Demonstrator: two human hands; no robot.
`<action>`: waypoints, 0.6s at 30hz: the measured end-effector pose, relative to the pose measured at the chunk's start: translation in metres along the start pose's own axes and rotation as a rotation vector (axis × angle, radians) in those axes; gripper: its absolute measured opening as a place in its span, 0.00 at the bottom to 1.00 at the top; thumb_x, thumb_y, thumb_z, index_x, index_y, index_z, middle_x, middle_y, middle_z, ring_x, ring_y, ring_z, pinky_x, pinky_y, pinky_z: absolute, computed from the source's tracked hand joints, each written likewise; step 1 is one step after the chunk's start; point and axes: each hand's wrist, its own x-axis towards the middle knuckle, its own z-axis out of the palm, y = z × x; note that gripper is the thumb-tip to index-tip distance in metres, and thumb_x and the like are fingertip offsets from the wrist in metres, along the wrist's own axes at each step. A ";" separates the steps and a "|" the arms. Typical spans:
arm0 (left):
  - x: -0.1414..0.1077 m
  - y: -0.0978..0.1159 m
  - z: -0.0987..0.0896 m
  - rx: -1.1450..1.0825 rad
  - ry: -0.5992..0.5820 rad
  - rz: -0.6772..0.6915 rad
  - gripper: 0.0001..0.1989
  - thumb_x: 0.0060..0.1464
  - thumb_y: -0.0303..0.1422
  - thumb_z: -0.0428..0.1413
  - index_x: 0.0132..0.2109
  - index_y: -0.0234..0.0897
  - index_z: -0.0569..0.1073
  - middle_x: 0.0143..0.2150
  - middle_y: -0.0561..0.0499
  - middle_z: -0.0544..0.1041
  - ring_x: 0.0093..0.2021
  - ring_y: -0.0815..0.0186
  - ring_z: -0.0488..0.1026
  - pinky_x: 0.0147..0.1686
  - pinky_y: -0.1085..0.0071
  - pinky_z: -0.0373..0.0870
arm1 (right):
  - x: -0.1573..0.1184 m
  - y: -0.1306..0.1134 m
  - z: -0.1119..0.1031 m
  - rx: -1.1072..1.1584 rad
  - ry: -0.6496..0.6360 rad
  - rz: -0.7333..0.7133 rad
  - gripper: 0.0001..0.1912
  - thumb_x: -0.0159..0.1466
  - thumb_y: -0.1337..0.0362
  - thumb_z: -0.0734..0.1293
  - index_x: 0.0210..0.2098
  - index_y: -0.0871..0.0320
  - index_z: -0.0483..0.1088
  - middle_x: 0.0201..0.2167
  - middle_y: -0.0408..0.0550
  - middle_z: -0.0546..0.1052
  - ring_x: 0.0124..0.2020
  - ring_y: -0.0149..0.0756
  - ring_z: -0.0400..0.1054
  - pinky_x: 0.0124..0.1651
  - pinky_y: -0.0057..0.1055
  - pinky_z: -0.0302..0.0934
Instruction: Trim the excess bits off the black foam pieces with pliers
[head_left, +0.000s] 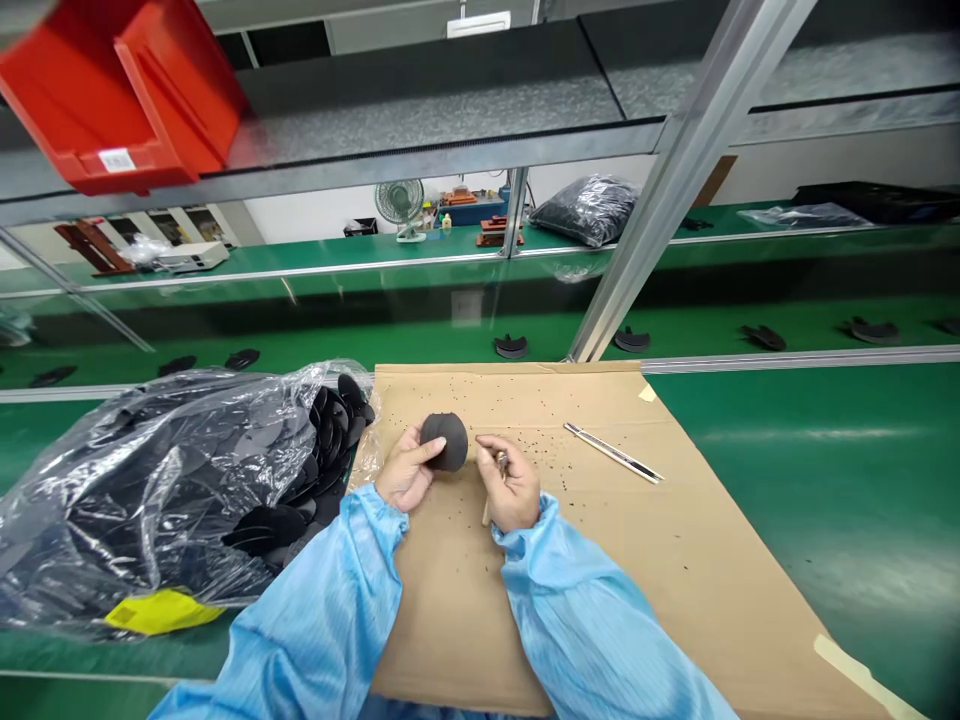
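My left hand [409, 470] pinches a flat, rounded black piece [448, 442], thumb on its face, above a cardboard sheet [615, 560]. Just to the right, my right hand [511, 484] is closed around a slim tool [487, 514] with a tan handle and a metal part near the fingers. The tool's tip cannot be made out, and a small gap separates this hand from the black piece. Tiny dark scraps are scattered over the cardboard. A clear plastic bag [187, 470] at the left spills many similar black pieces [330, 440] from its mouth.
A narrow silver-and-black strip-like tool [613, 452] lies on the cardboard. Black curved parts [511, 347] sit along the green belt behind. A slanted metal post [675, 180] rises past the cardboard's far edge. Overhead, a red bin [172, 100] hangs at the shelf [435, 95].
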 end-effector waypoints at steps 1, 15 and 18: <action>0.006 0.005 0.003 0.034 0.071 0.043 0.26 0.37 0.24 0.67 0.46 0.34 0.71 0.44 0.48 0.75 0.43 0.67 0.73 0.44 0.72 0.70 | 0.002 0.004 0.000 0.035 0.073 0.056 0.10 0.64 0.59 0.65 0.41 0.59 0.70 0.27 0.44 0.69 0.26 0.32 0.63 0.31 0.29 0.60; 0.158 0.118 0.030 1.796 0.580 0.483 0.32 0.49 0.27 0.58 0.62 0.33 0.65 0.61 0.37 0.62 0.61 0.48 0.60 0.60 0.60 0.58 | 0.016 0.021 0.008 0.180 0.228 0.284 0.19 0.58 0.54 0.66 0.43 0.59 0.64 0.29 0.42 0.64 0.28 0.32 0.60 0.33 0.29 0.54; 0.181 0.086 0.052 1.822 0.452 0.364 0.32 0.51 0.34 0.58 0.63 0.33 0.63 0.60 0.36 0.62 0.61 0.49 0.59 0.61 0.61 0.56 | 0.017 0.015 0.008 0.115 0.262 0.295 0.14 0.58 0.55 0.66 0.37 0.59 0.65 0.27 0.40 0.63 0.27 0.32 0.59 0.33 0.29 0.54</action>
